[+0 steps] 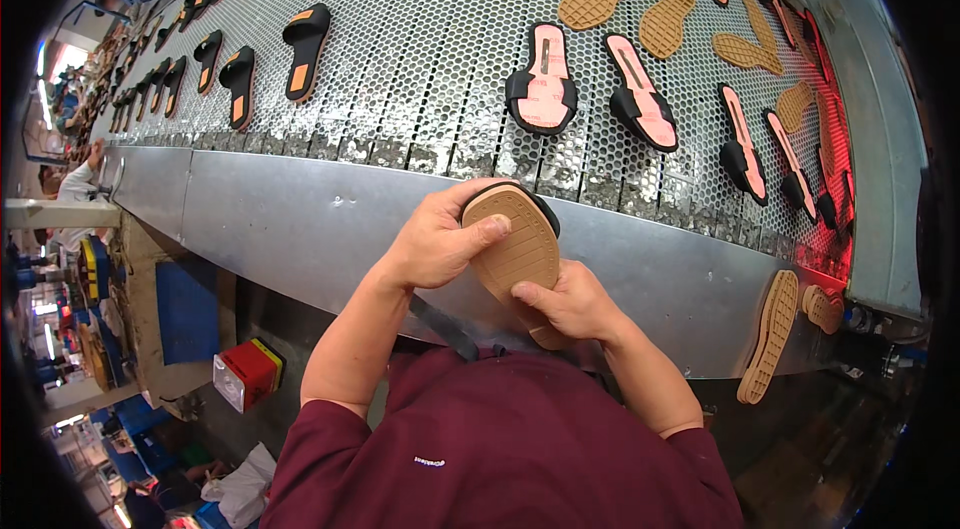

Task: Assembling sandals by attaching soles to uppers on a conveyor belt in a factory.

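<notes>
Both my hands grip one sandal (520, 254), its tan ribbed sole turned up toward me. My left hand (437, 237) wraps the wider end, thumb pressed on the sole. Lower down, my right hand (572, 301) clasps the narrower end, its thumb also on the sole. A black edge shows at the sandal's top right; the rest of its upper side is hidden. Just beyond, on the perforated metal conveyor (400, 69), lie two black sandal uppers with pink bottoms, one (542, 84) straight ahead and another (642, 94) to its right.
Several tan soles (600, 1) and more pink-bottomed uppers lie at the far right beside a red-lit opening (835, 129). Finished-looking black sandals (306, 51) stand at the left. A smooth metal ledge (300, 199) runs along the front; a loose sole (768, 337) rests on its right end.
</notes>
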`<state>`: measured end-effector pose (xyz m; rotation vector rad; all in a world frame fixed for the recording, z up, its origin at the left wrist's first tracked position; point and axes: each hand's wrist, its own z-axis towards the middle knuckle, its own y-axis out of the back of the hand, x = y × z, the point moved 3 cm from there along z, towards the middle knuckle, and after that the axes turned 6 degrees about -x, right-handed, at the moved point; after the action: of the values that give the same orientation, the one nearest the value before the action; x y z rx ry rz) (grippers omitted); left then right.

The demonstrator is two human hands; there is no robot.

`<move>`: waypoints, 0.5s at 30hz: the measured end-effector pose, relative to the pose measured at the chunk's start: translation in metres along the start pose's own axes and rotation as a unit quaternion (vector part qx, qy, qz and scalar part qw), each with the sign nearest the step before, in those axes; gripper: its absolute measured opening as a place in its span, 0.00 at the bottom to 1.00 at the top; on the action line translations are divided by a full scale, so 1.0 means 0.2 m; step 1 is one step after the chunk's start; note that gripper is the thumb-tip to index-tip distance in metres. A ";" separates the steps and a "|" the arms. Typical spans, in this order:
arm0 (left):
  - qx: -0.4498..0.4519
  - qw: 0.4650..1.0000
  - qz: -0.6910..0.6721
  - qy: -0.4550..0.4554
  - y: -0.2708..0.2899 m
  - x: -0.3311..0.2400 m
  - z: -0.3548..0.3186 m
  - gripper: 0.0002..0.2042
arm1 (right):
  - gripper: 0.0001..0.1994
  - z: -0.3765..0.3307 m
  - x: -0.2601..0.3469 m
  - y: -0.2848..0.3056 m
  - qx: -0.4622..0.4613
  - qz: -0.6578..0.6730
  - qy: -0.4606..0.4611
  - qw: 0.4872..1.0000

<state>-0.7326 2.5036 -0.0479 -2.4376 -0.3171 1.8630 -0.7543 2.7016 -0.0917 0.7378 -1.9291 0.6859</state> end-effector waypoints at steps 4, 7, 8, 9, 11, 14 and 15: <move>-0.030 0.977 0.201 -0.071 -0.04 -0.15 0.01 0.15 | 0.16 0.00 0.01 0.03 0.000 -0.024 0.006 1.000; -0.046 0.989 0.139 -0.005 -0.09 -0.15 0.00 0.14 | 0.16 -0.02 0.03 0.04 0.004 -0.024 -0.003 1.000; -0.051 0.990 0.133 -0.011 -0.09 -0.15 0.00 0.13 | 0.16 -0.02 0.03 0.05 0.005 -0.020 -0.005 1.000; -0.055 0.990 0.127 -0.017 -0.09 -0.13 0.00 0.13 | 0.15 -0.02 0.03 0.06 0.003 -0.026 0.000 1.000; -0.064 0.991 0.115 -0.031 -0.10 -0.11 0.00 0.12 | 0.15 -0.02 0.02 0.08 -0.004 -0.037 0.007 0.999; -0.075 0.992 0.096 -0.046 -0.12 -0.09 -0.02 0.11 | 0.15 -0.04 0.06 0.10 -0.004 -0.078 0.019 0.997; -0.075 0.992 0.088 -0.043 -0.13 -0.09 -0.02 0.11 | 0.15 -0.04 0.06 0.11 0.002 -0.083 0.005 0.997</move>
<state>-0.7371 2.5250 -0.0264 -2.5632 -0.2622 2.0928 -0.7710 2.7201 -0.0801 0.8845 -1.8348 0.5898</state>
